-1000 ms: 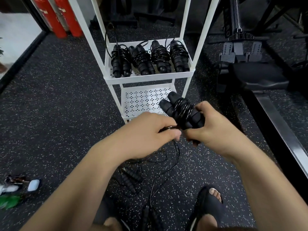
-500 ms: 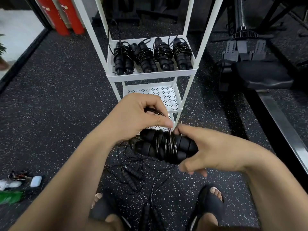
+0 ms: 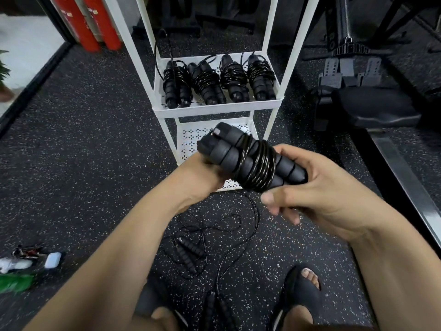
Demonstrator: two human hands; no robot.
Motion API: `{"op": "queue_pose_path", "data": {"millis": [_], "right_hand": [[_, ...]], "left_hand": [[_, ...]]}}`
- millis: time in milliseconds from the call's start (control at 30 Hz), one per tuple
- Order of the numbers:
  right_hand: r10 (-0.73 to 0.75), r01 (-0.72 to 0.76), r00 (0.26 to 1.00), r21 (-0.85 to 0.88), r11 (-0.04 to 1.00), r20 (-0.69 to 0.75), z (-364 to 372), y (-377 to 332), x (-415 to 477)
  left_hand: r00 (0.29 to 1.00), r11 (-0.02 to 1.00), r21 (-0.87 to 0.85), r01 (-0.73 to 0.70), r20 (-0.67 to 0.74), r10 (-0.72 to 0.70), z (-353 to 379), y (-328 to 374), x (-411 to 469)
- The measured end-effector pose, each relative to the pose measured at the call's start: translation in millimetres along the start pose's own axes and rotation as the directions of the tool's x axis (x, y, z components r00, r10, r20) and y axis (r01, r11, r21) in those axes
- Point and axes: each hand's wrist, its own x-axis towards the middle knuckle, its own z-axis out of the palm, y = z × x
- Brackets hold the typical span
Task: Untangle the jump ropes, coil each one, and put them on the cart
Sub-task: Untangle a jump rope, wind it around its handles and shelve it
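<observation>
The right grip (image 3: 329, 194) is curled round the near end of the bundle (image 3: 253, 163), with the thumb across the front and the fingers underneath. The left grip (image 3: 195, 180) meets the far end from below. Its fingers are hidden behind the handles, so I cannot tell whether it clasps or only props. The bundle is in the air in front of the cart (image 3: 219, 111), over its lower shelf (image 3: 191, 139).

The bundle is two foam handles (image 3: 226, 151) laid side by side, with the cord (image 3: 260, 168) wound round their middle. I judge it light. The foam looks soft and grippy. The cord looks glossy, thin and springy, and is likely to slide toward the ends and unwind if let loose. It is best held across the wraps, pinning the turns against the foam, not by one handle end.

Four coiled ropes (image 3: 214, 80) sit side by side on the upper shelf. Loose ropes (image 3: 202, 237) lie tangled on the floor (image 3: 71, 139).
</observation>
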Motion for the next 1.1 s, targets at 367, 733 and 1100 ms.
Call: {"op": "queue_pose_path", "data": {"millis": [367,733,1100], "right_hand": [[-0.052,-0.033,0.901,-0.187,0.982,-0.431,-14,14,15],[0.096,-0.228,0.962,-0.553,0.801,-0.257,-17,14,17],[0.275,-0.165,0.954,-0.554,0.816,0.12,-5,5,7]], "left_hand": [[0.976,0.906,0.378,-0.191,0.172,0.134,14,13,-8],[0.959,0.929,0.242,-0.282,0.093,0.267,-21,20,-22],[0.954,0.959,0.018,-0.282,0.112,0.278,-31,11,-14]]}}
